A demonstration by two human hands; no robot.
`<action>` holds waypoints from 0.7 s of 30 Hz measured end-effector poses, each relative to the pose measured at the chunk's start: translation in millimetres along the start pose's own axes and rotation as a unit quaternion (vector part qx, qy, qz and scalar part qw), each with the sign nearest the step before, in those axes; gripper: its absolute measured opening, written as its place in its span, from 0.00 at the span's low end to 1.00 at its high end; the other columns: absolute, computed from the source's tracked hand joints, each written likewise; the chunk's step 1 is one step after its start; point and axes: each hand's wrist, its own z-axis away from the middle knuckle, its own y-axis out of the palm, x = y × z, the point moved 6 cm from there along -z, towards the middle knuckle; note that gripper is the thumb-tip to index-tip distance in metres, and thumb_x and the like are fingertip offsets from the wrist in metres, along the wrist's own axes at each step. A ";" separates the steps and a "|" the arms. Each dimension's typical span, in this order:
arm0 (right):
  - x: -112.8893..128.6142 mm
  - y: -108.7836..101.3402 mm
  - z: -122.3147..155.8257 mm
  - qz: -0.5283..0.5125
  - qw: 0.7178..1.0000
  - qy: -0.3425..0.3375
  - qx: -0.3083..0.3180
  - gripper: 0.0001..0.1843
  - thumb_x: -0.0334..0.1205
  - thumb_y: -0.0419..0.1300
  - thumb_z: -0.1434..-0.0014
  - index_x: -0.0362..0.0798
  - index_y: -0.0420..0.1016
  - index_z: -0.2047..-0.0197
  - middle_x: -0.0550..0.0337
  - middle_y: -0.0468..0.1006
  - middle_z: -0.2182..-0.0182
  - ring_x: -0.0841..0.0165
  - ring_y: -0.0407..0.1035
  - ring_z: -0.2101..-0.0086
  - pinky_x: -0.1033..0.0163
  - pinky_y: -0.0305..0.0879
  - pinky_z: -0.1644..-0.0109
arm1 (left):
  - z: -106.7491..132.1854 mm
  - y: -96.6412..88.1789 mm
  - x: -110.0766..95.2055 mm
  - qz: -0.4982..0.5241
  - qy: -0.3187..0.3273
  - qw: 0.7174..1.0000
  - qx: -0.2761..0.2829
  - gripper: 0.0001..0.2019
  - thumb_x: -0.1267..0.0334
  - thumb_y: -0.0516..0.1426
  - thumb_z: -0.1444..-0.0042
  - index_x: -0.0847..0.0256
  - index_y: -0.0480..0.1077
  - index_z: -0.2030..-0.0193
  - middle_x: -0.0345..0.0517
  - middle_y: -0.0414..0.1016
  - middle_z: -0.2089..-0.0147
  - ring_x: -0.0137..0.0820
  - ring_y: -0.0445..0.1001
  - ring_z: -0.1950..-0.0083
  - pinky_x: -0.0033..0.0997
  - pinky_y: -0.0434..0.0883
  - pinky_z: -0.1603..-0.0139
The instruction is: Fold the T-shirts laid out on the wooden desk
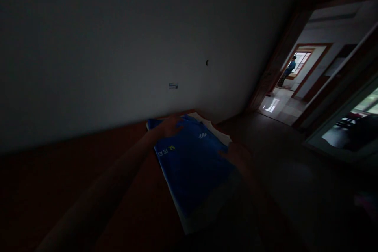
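Toward eleven o'clock on the printed blue shirt [193,159], the left hand [172,125] has its fingers spread; at the three-o'clock edge, it is too dark to tell whether the right hand [238,155] grips. The shirt lies over pale cloth [222,136] on a reddish-brown table [153,208], toward six o'clock in view.

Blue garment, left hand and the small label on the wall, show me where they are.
Blue garment [193,161]: head view, middle of its fabric.
Left hand [171,126]: head view, back of the hand.
Wall label [173,86]: head view, its centre.
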 end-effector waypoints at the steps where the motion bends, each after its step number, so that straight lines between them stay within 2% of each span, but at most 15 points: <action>1: 3.3 8.3 5.6 0.010 1.000 0.004 0.018 0.19 0.52 0.69 0.46 0.43 0.82 0.62 0.38 0.83 0.64 0.53 0.79 0.64 0.56 0.68 0.63 | 18.2 9.8 -1.2 -0.001 0.015 0.999 0.029 0.15 0.58 0.58 0.39 0.62 0.75 0.49 0.55 0.74 0.38 0.43 0.71 0.35 0.41 0.65 0.32; 4: 34.5 29.0 20.6 0.017 0.998 -0.015 0.067 0.18 0.50 0.64 0.40 0.43 0.81 0.57 0.38 0.82 0.58 0.52 0.78 0.59 0.55 0.68 0.60 | 87.0 27.0 12.9 -0.014 0.006 0.997 0.077 0.12 0.59 0.56 0.37 0.59 0.77 0.52 0.53 0.77 0.42 0.42 0.74 0.39 0.40 0.68 0.35; 8: 102.6 42.3 35.8 -0.041 0.992 -0.097 0.068 0.14 0.45 0.59 0.35 0.46 0.79 0.53 0.44 0.81 0.54 0.56 0.77 0.55 0.57 0.68 0.54 | 190.2 31.0 61.6 -0.018 -0.126 0.985 0.121 0.18 0.58 0.48 0.32 0.55 0.74 0.44 0.51 0.75 0.38 0.41 0.75 0.40 0.40 0.70 0.38; 11: 159.7 51.9 48.7 -0.102 0.978 -0.172 0.059 0.12 0.41 0.56 0.34 0.47 0.79 0.54 0.47 0.81 0.54 0.59 0.75 0.53 0.59 0.66 0.51 | 259.3 15.6 93.3 -0.011 -0.195 0.976 0.100 0.19 0.60 0.48 0.33 0.55 0.74 0.43 0.50 0.74 0.37 0.40 0.74 0.39 0.39 0.69 0.37; 14: 219.4 66.4 65.9 -0.145 0.959 -0.237 0.063 0.10 0.38 0.55 0.34 0.48 0.78 0.55 0.51 0.81 0.54 0.61 0.74 0.51 0.61 0.65 0.48 | 314.2 -10.8 115.2 -0.032 -0.259 0.964 0.051 0.18 0.61 0.48 0.34 0.54 0.74 0.43 0.50 0.74 0.38 0.39 0.75 0.40 0.37 0.70 0.38; 18: 299.8 86.4 97.2 -0.193 0.926 -0.315 0.075 0.09 0.37 0.56 0.34 0.50 0.78 0.58 0.55 0.82 0.57 0.65 0.76 0.54 0.64 0.65 0.52 | 367.2 -43.1 131.1 -0.062 -0.338 0.939 -0.015 0.19 0.61 0.48 0.34 0.56 0.73 0.43 0.53 0.75 0.40 0.38 0.76 0.42 0.37 0.71 0.41; 21: 351.6 99.3 122.7 -0.217 0.905 -0.357 0.082 0.09 0.43 0.57 0.33 0.50 0.77 0.60 0.57 0.83 0.61 0.66 0.77 0.60 0.65 0.64 0.59 | 396.5 -53.6 135.7 -0.082 -0.355 0.931 -0.027 0.17 0.63 0.49 0.36 0.55 0.75 0.48 0.51 0.78 0.44 0.40 0.76 0.44 0.39 0.70 0.40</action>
